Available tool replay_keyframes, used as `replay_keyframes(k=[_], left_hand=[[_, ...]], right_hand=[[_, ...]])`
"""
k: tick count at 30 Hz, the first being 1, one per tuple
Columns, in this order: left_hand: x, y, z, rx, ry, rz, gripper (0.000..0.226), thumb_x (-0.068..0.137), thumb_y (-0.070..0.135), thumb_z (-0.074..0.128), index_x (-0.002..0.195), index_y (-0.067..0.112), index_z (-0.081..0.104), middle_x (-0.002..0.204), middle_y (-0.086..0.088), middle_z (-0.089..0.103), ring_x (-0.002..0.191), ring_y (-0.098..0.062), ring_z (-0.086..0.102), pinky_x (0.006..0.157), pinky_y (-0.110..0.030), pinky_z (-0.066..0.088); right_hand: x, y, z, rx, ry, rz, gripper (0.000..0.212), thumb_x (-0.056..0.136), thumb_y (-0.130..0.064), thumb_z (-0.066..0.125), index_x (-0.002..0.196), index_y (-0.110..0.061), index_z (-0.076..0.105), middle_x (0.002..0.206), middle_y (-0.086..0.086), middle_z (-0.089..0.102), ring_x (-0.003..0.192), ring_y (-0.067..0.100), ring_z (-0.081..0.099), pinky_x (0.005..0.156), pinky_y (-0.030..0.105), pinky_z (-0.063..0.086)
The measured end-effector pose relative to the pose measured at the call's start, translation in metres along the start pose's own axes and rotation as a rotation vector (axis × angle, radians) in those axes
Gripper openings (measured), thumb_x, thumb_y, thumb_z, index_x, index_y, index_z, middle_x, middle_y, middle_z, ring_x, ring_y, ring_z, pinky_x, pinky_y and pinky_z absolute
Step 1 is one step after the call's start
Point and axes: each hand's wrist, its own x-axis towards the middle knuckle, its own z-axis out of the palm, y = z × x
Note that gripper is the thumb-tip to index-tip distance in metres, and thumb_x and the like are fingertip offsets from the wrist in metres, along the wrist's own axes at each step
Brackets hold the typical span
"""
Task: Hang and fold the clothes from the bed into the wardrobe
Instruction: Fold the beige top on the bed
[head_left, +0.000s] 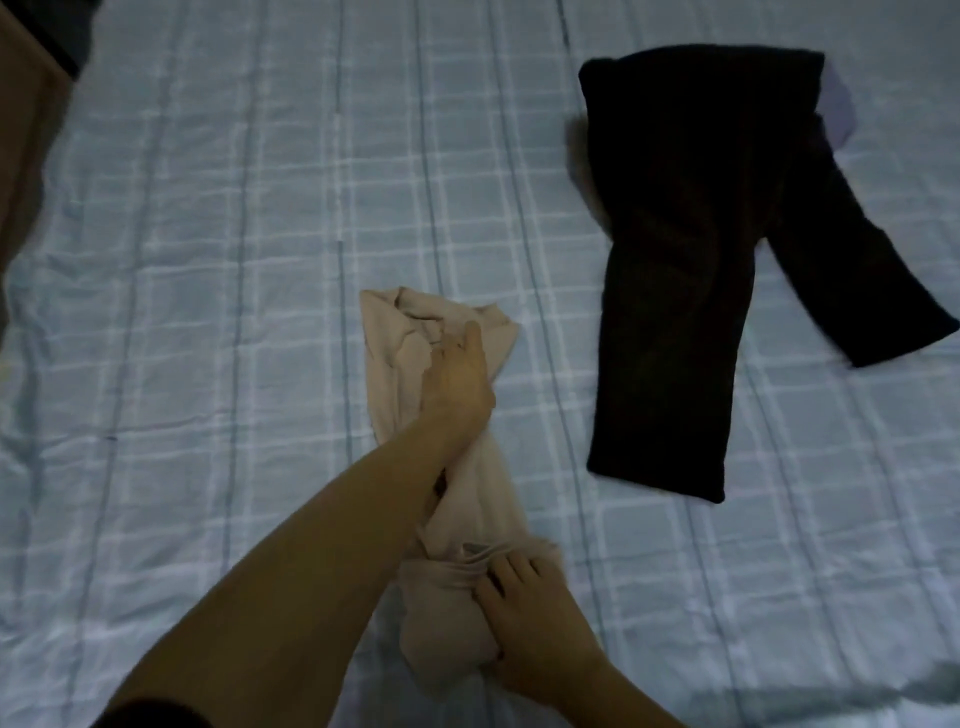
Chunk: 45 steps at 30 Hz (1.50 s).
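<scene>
A bed covered in a pale blue quilted sheet with a white checked pattern (218, 249) fills nearly the whole view, its fabric lightly creased and crossed by long stitched lines. At the upper left edge stands a light brown wooden panel of furniture (23, 156), with a dark gap just beside its top. The light is dim and cool, leaving soft shadows.

Two garments lie on one bed (208, 260): one beige garment (395, 364) under the fingers (470, 338), and one black garment (685, 260) well beyond them. Two hands: left hand (460, 379), right hand (524, 613).
</scene>
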Motion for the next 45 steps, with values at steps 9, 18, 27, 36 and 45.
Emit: replay_keyframes(k=[9,18,27,36,45], left_hand=[[0.031,-0.088,-0.040,-0.517,0.311,-0.325,0.060,0.090,0.017,0.055,0.143,0.012,0.027,0.131,-0.010,0.050,0.115,-0.026,0.050,0.095,-0.033,0.041],[-0.069,-0.068,0.023,0.269,0.038,0.485,0.053,0.097,0.035,0.028,0.145,0.012,0.028,0.148,-0.018,0.031,0.135,-0.033,0.029,0.109,-0.044,0.023],[-0.156,-0.074,0.003,0.134,0.062,0.776,0.045,0.095,0.040,0.038,0.122,0.008,0.054,0.116,-0.016,0.056,0.103,-0.032,0.051,0.094,-0.047,0.040],[-0.237,-0.080,0.019,-0.302,-0.097,0.453,0.064,0.079,0.045,0.052,0.138,0.019,0.044,0.133,-0.005,0.055,0.117,-0.019,0.053,0.097,-0.036,0.046],[-0.124,-0.075,-0.064,-0.520,0.304,-0.152,0.049,0.082,0.034,0.067,0.125,0.018,0.051,0.115,-0.005,0.057,0.101,-0.022,0.055,0.083,-0.032,0.045]], right_hand=[[-0.003,0.004,0.003,0.072,0.029,-0.026,0.057,0.050,-0.054,0.065,0.094,-0.022,0.046,0.090,0.004,0.058,0.079,0.024,0.057,0.068,0.033,0.050],[-0.012,-0.001,0.010,-0.053,0.041,-0.026,0.055,0.055,-0.042,0.072,0.099,-0.013,0.060,0.101,0.011,0.060,0.090,0.029,0.057,0.075,0.036,0.051],[-0.033,-0.015,-0.013,0.104,0.089,0.030,0.045,0.071,-0.029,0.055,0.114,-0.015,0.056,0.109,0.007,0.063,0.095,0.028,0.059,0.084,0.039,0.050],[-0.006,-0.015,-0.108,0.329,-0.330,0.091,0.046,0.074,-0.037,0.064,0.118,-0.027,0.061,0.110,-0.001,0.067,0.100,0.020,0.061,0.076,0.022,0.042],[0.082,0.003,-0.150,0.088,0.407,0.171,0.035,0.076,-0.020,0.057,0.110,-0.010,0.061,0.113,0.012,0.060,0.105,0.033,0.052,0.088,0.048,0.045]])
